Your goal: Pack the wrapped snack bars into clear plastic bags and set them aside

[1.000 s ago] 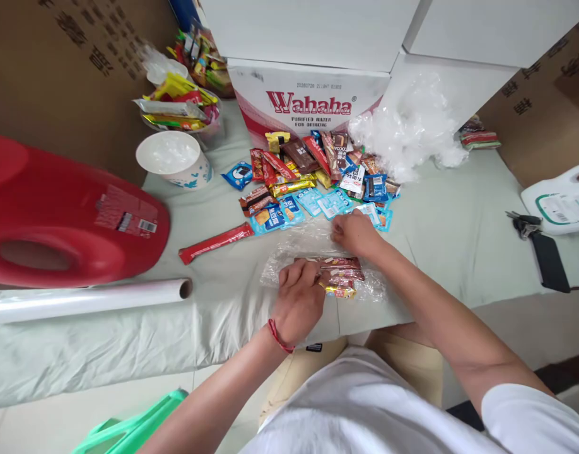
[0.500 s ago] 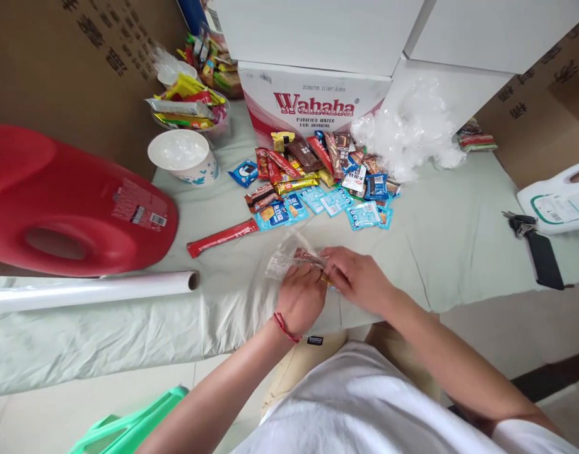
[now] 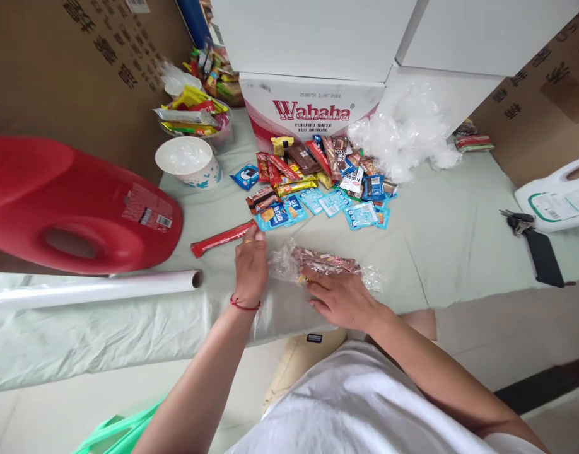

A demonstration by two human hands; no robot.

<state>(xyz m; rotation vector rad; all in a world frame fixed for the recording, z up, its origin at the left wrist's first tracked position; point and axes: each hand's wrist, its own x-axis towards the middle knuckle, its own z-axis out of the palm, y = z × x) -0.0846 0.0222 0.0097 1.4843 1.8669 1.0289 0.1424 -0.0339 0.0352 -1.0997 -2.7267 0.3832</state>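
On a cloth-covered table (image 3: 460, 239), the person's right hand (image 3: 342, 300) lay flat, fingers spread, pressing the near edge of a clear-film bundle of snack bars (image 3: 323, 263), gripping nothing. The left hand (image 3: 250, 265) reached, fingers loosely open, its tips touching a long red wrapper (image 3: 222, 238) just beside the bundle. A heap of loose snack packets (image 3: 318, 183) lay beyond, a film roll (image 3: 95, 291) to the left. The film looked slack at both ends; with only a palm on it, the wrap could spring open and the bars slide apart.
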